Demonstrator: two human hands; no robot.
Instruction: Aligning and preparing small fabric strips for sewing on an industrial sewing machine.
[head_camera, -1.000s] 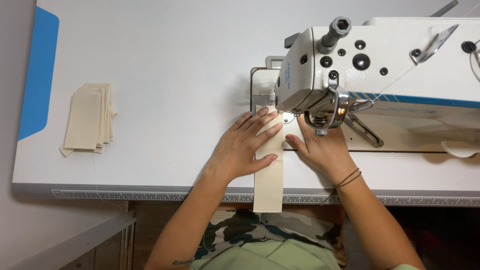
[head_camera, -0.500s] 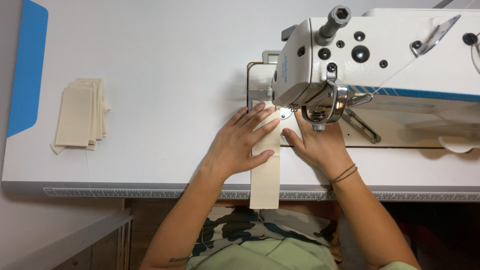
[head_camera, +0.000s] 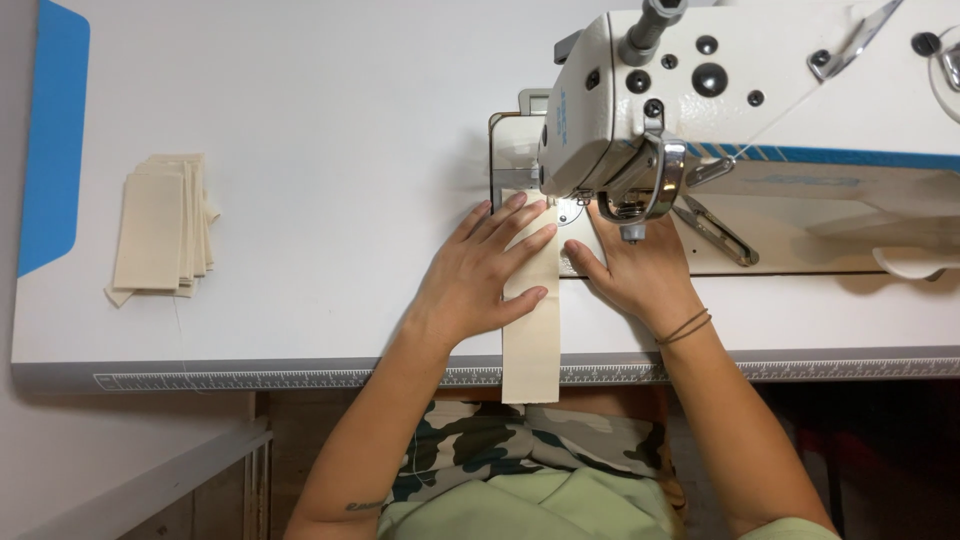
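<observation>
While both hands lie flat and open, gripping nothing, they press a cream strip (head_camera: 532, 320) onto the table (head_camera: 330, 200). Its long axis runs near to far, its near end hanging over the table edge, its far end under the machine (head_camera: 720, 90) head. Left hand (head_camera: 480, 275) covers its left side; right hand (head_camera: 640, 275) sits just right of it, beside the needle.

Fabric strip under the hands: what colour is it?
Plain cream, no pattern. The strip shows best in the head view, lying under the left hand and beside the right hand.
</observation>
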